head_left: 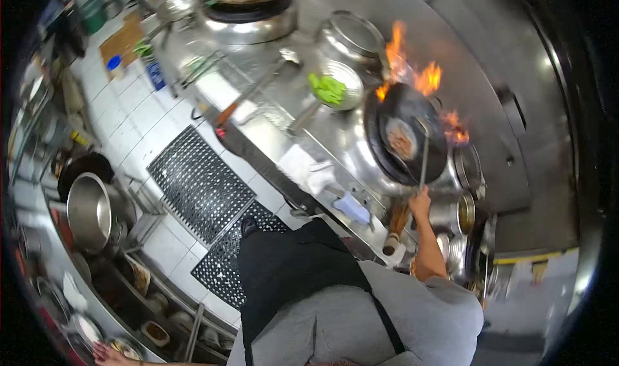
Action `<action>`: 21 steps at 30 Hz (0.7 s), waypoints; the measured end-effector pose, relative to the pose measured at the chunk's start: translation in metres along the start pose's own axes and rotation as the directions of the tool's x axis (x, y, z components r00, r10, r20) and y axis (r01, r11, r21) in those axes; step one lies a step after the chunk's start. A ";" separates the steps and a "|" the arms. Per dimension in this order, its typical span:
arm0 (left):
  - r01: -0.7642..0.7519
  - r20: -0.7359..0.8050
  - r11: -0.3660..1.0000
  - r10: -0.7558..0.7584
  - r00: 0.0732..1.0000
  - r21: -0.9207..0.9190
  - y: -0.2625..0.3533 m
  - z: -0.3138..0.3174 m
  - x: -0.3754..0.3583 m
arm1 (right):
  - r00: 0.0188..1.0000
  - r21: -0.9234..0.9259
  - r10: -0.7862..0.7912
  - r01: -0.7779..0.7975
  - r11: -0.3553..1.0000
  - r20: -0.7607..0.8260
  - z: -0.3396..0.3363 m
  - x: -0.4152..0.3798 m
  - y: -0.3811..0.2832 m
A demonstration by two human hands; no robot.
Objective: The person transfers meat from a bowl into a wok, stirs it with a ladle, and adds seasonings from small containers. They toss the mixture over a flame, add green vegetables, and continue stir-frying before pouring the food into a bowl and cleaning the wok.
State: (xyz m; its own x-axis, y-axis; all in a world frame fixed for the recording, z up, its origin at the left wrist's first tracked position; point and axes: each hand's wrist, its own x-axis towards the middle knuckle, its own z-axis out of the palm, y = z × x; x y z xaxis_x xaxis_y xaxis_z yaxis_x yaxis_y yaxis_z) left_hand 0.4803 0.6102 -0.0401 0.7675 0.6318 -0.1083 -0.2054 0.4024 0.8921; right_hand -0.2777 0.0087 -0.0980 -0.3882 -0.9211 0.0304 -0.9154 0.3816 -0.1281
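Observation:
My right hand is closed around the handle of a long metal ladle, whose head reaches into a dark wok. Browned food lies in the wok, and orange flames rise around its far rim. At the lower left edge, my left hand is stretched out with its fingers apart, beside a bowl on the side counter. It appears to hold nothing. A strainer with green vegetable pieces rests on the stove near the wok.
A lidded pot stands behind the strainer, with a second wok farther off. Another ladle lies across the stove edge near white cloths. Perforated black mats cover part of the tiled floor. A steel pot sits at left.

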 end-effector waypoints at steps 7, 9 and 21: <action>-0.163 0.964 0.950 -0.256 0.078 0.266 -0.026 0.181 -0.375 | 0.995 0.285 -0.085 0.094 0.954 -0.045 -0.013 -0.022 0.016; 0.121 0.898 0.966 -0.159 -0.410 0.227 -0.009 0.194 -0.451 | 0.972 0.325 -0.178 0.220 0.920 -0.153 -0.031 -0.045 0.022; 0.732 0.550 0.614 0.518 -0.655 0.294 0.064 0.195 -0.606 | 0.972 0.197 -0.209 0.227 0.954 -0.111 -0.028 -0.068 0.024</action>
State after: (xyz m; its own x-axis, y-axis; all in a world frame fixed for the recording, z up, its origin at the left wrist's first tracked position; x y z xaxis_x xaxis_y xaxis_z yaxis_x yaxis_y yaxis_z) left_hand 0.1204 0.1234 0.1686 -0.2755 -0.5699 0.7741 0.6143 0.5150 0.5978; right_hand -0.2764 0.0826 -0.0755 -0.1979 -0.9661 0.1658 -0.9403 0.1393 -0.3106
